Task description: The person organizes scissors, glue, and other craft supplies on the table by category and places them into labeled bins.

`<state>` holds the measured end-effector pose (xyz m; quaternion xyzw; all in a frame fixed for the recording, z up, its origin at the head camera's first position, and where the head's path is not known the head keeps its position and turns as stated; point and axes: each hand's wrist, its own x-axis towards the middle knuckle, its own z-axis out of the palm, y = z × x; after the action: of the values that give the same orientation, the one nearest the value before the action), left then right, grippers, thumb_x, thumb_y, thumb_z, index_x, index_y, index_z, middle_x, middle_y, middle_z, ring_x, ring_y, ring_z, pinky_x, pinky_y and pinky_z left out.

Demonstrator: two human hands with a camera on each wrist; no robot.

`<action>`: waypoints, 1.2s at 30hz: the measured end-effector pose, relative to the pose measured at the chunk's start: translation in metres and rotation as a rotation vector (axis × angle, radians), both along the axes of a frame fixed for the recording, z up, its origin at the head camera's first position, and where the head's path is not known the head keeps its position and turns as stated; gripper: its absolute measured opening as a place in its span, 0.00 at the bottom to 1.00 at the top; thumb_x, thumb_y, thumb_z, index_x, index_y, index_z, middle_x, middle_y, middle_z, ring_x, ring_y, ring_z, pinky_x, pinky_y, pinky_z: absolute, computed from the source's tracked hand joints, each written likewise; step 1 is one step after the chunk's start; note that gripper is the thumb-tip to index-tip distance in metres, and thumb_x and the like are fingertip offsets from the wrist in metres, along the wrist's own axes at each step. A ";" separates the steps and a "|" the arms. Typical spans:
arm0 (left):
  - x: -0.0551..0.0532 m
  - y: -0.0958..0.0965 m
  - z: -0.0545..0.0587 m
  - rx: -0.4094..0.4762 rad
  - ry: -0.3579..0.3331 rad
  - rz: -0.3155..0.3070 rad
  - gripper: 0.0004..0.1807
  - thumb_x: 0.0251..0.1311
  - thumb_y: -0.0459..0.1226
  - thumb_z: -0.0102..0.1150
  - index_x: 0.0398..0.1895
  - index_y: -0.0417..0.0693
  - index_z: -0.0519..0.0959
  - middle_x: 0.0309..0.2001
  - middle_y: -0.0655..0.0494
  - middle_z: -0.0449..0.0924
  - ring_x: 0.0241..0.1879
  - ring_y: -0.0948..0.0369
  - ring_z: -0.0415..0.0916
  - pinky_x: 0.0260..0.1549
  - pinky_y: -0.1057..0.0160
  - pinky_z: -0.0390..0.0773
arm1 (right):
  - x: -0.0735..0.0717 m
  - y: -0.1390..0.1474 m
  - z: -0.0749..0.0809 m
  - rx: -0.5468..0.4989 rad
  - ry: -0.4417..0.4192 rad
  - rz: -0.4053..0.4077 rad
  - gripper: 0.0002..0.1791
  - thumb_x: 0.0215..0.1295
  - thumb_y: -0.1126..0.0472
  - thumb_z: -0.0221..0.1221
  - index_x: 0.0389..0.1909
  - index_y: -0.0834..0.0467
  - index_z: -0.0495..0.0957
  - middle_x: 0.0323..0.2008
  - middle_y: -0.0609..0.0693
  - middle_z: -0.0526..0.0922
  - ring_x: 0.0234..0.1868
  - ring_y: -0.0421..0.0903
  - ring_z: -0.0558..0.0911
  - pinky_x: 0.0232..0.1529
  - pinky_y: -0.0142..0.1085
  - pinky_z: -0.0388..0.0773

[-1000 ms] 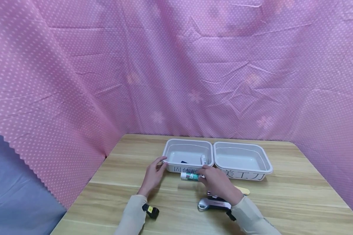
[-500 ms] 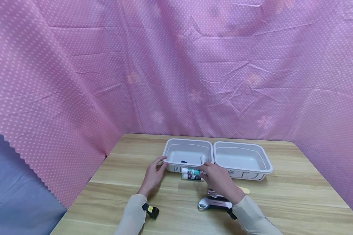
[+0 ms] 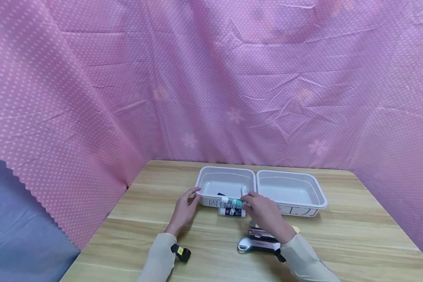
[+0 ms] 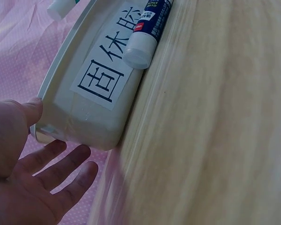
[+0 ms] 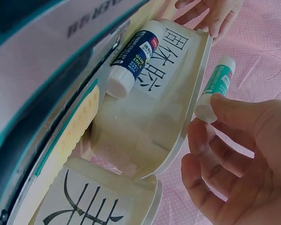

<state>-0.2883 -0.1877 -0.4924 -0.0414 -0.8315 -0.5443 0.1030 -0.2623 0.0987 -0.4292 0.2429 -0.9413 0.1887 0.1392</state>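
Observation:
My right hand (image 3: 266, 213) pinches a green-and-white glue stick (image 3: 234, 202) between thumb and fingertips. In the head view it overlaps the front rim of the left white plastic bin (image 3: 229, 170); the right wrist view shows this glue stick (image 5: 220, 82) apart from the rim. A dark blue glue stick (image 3: 232, 212) lies on the table against that bin's labelled front. My left hand (image 3: 184, 209) holds the bin's front left corner, thumb on the rim (image 4: 61, 63) and other fingers loosely spread. Inside the bin are a white stick (image 3: 244, 190) and a dark item, partly hidden.
A second white bin (image 3: 291, 172) with a printed label stands against the right side of the first. Several utility knives, one with a pale handle (image 3: 259, 245), lie under my right forearm. A pink dotted curtain (image 3: 232, 98) hangs behind the wooden table (image 3: 211, 254).
My right hand has lifted the green glue stick up toward the left bin's rim, uncovering the dark blue one on the table. My left hand stays at the corner.

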 end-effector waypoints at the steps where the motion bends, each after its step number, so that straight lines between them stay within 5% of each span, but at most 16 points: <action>1: 0.000 0.000 0.000 -0.001 -0.004 -0.002 0.24 0.75 0.45 0.56 0.70 0.52 0.73 0.74 0.43 0.67 0.64 0.44 0.76 0.63 0.45 0.78 | 0.000 0.000 0.001 -0.006 -0.002 -0.002 0.12 0.63 0.61 0.71 0.47 0.52 0.87 0.40 0.44 0.86 0.33 0.38 0.81 0.28 0.30 0.79; 13: 0.001 0.000 0.000 -0.014 0.000 -0.001 0.23 0.75 0.43 0.57 0.70 0.52 0.73 0.73 0.41 0.68 0.64 0.43 0.77 0.62 0.46 0.79 | -0.005 0.014 0.005 -0.045 0.054 -0.019 0.11 0.64 0.63 0.69 0.47 0.55 0.87 0.38 0.45 0.85 0.27 0.37 0.77 0.23 0.31 0.75; 20: 0.000 0.000 0.000 -0.018 -0.005 0.003 0.24 0.74 0.45 0.57 0.70 0.53 0.73 0.73 0.42 0.68 0.64 0.44 0.77 0.63 0.45 0.79 | -0.008 0.020 0.008 -0.065 0.003 -0.034 0.12 0.65 0.62 0.69 0.50 0.55 0.86 0.39 0.46 0.84 0.27 0.36 0.76 0.23 0.27 0.74; 36: 0.001 -0.002 -0.001 -0.025 -0.002 0.005 0.21 0.74 0.44 0.57 0.69 0.59 0.75 0.73 0.43 0.68 0.63 0.44 0.77 0.63 0.46 0.79 | -0.011 0.024 0.005 -0.072 0.030 -0.057 0.12 0.66 0.61 0.68 0.50 0.56 0.86 0.39 0.48 0.84 0.27 0.37 0.76 0.23 0.30 0.75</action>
<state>-0.2874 -0.1892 -0.4936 -0.0401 -0.8385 -0.5335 0.1033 -0.2731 0.1231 -0.4244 0.2135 -0.9383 0.2146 0.1673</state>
